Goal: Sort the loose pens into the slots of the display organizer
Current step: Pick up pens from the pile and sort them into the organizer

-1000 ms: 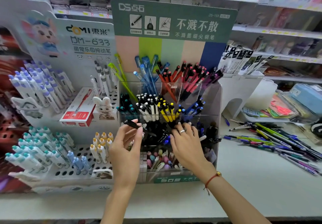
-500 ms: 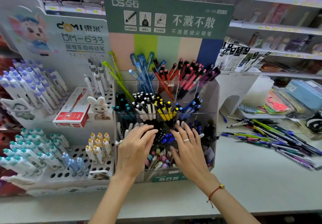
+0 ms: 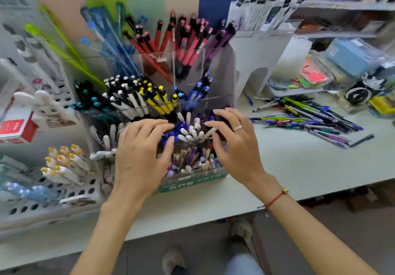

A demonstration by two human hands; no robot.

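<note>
Both hands are spread over the organizer (image 3: 192, 180), nothing gripped: left hand (image 3: 139, 157), right hand (image 3: 237, 146). Loose pens (image 3: 307, 118) lie at three o'clock, long axes mostly left-right, nearer the right hand.

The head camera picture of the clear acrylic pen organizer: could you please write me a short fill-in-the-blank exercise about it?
1. The silver ring sits on the ____ hand.
2. The loose pens lie on the white counter to the ____ of the clear acrylic pen organizer.
3. The cord bracelet is ____.

Missing words: right; right; red
</note>
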